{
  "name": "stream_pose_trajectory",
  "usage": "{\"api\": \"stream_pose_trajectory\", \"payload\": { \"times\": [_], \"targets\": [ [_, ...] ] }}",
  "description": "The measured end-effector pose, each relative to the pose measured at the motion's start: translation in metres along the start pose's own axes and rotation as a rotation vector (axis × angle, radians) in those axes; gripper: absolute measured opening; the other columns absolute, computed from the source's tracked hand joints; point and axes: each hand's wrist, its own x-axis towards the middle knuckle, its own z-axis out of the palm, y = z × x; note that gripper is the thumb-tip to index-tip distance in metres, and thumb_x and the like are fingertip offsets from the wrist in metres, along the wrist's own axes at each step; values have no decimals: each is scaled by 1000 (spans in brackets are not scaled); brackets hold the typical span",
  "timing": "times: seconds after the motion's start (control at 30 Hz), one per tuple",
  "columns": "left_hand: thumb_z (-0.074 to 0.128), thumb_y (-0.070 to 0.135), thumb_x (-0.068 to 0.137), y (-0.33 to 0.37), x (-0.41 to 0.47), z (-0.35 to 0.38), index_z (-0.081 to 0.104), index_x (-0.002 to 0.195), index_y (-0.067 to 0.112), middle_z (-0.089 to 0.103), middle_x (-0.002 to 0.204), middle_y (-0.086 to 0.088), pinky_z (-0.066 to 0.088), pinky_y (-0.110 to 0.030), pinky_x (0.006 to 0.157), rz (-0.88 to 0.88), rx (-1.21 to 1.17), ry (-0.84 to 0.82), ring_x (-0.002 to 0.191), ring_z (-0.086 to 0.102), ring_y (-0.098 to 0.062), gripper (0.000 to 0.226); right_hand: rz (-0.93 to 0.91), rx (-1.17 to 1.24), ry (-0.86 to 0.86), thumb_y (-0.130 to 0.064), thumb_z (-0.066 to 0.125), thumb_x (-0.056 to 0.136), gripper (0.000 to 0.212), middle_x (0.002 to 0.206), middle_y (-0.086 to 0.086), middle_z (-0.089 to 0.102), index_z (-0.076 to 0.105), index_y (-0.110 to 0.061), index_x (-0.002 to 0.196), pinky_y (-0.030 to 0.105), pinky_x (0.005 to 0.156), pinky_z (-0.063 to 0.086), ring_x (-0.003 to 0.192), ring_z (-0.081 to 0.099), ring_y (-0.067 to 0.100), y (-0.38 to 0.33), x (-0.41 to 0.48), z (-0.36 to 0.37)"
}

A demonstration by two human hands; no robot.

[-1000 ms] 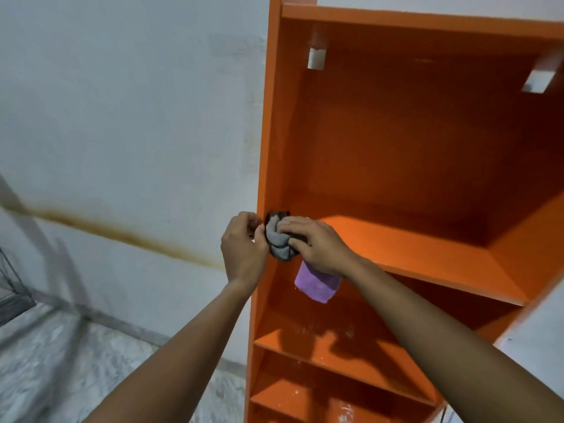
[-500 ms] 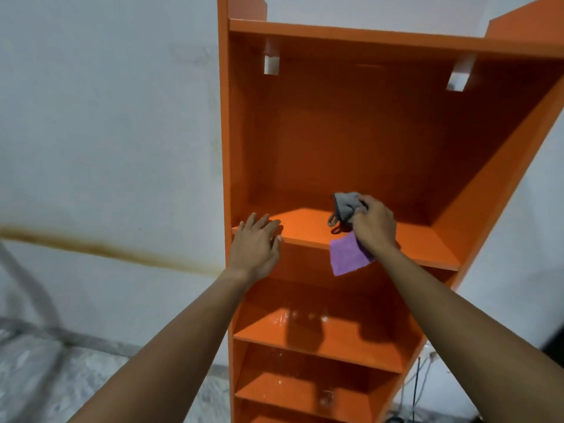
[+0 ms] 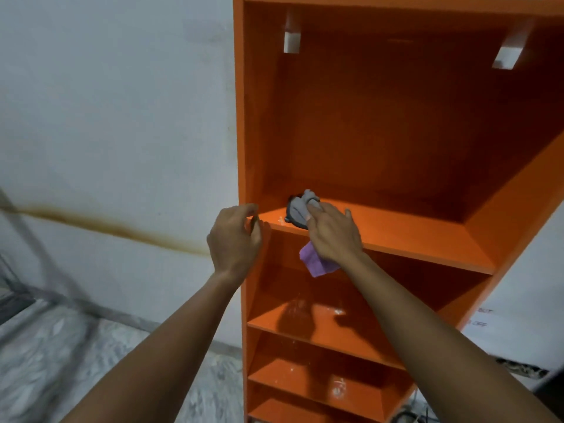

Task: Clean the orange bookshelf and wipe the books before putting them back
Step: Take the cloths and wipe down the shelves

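Now, scene: a person stands facing a tall orange bookshelf [image 3: 396, 123] set against a pale wall [image 3: 116, 117], both bare arms reaching forward.

Right hand [image 3: 334, 236]: palm down over the front edge of the upper shelf board [image 3: 412, 233], near its left end. The fingers [image 3: 317, 210] are stretched forward and pressed on a bunched cloth, the thumb lifted out to the right.

Cloth [image 3: 300, 209]: grey and crumpled where it lies on the board under the fingertips; a purple corner [image 3: 316, 264] hangs down below the heel of the hand, over the board's front edge.

Right hand's grip: flat and pressing rather than clenched; the cloth is pinned between palm and board.

Left hand [image 3: 235, 239]: raised at the left upright of the bookshelf [image 3: 241, 148], level with the same board. The back of the hand faces the viewer, fingers curled loosely inward, fingertips just at the board's left corner. It holds nothing; whether it touches the wood I cannot tell.

Arms: both forearms rise from the bottom of the view, the left one outside the frame of the bookshelf, the right one crossing in front of the lower shelves [image 3: 320, 334].

Shelves: all bare of books; pale specks and smears show on the lower boards.

Wall: a brown stain line [image 3: 106, 224] runs across it at hand height.

Floor [image 3: 61, 361]: grey marbled tile, blurred.
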Motion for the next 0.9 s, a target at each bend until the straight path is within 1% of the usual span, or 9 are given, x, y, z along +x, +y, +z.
{"api": "stream_pose_trajectory", "payload": {
  "times": [0.17, 0.27, 0.33, 0.47, 0.57, 0.63, 0.73, 0.8, 0.9],
  "targets": [
    [61, 36, 98, -26, 21, -12, 58, 135, 29, 69, 124, 5, 53, -40, 91, -138, 27, -122, 117, 60, -20, 38, -91, 41, -30, -31, 32, 107, 39, 143, 2, 52, 54, -24, 138, 48, 113, 29, 131, 49, 25, -59, 23, 18],
    [59, 33, 100, -34, 26, -12, 68, 130, 27, 74, 119, 4, 53, -36, 91, -118, -8, -203, 112, 66, -21, 32, -88, 66, 33, -35, 33, 107, 32, 122, 2, 57, 62, -23, 117, 40, 87, 39, 111, 57, 29, -76, 28, 30],
    [59, 34, 101, -37, 26, -9, 71, 127, 24, 74, 120, 2, 53, -34, 90, -152, -38, -218, 110, 69, -22, 31, -90, 85, 80, -37, 35, 107, 31, 120, -2, 58, 63, -27, 116, 37, 76, 39, 105, 58, 28, -76, 26, 34],
    [57, 34, 102, -38, 21, -4, 71, 127, 21, 76, 114, -4, 53, -30, 81, -161, -74, -194, 99, 71, -25, 31, -168, 175, 132, -31, 45, 105, 32, 133, -8, 62, 65, -31, 130, 30, 78, 41, 112, 61, 22, -69, 16, 33],
    [46, 32, 106, -39, 11, 0, 66, 133, 22, 78, 106, -5, 55, -29, 76, -104, -106, -182, 84, 70, -23, 35, -237, 201, 201, -23, 56, 100, 28, 126, -6, 67, 69, -26, 124, 28, 73, 46, 105, 65, 21, -70, 6, 33],
    [36, 35, 108, -46, 1, 1, 58, 139, 27, 76, 104, -1, 59, -37, 76, -42, -135, -225, 82, 69, -19, 39, -288, 133, 258, -14, 64, 93, 27, 117, 0, 70, 72, -21, 119, 29, 68, 49, 99, 67, 24, -68, -4, 38],
    [29, 39, 108, -55, -20, 1, 38, 153, 26, 68, 129, 0, 56, -35, 92, 10, -122, -305, 109, 66, -20, 48, -354, -12, 321, -2, 66, 82, 37, 119, 5, 71, 72, -13, 117, 34, 68, 60, 105, 68, 26, -59, -16, 47],
    [32, 36, 109, -56, -29, 0, 26, 159, 26, 43, 158, -2, 40, -37, 112, 56, -38, -345, 143, 43, -23, 51, -405, -83, 350, 0, 57, 82, 38, 123, 6, 69, 71, -13, 115, 36, 69, 60, 109, 66, 27, -54, -23, 46],
    [36, 32, 107, -50, -32, -1, 16, 161, 23, 11, 169, -2, 18, -45, 123, 157, 87, -378, 156, 8, -26, 59, -507, -171, 365, -4, 45, 87, 34, 118, 8, 69, 72, -10, 108, 41, 83, 60, 111, 65, 32, -42, -36, 46]
  ]
}}
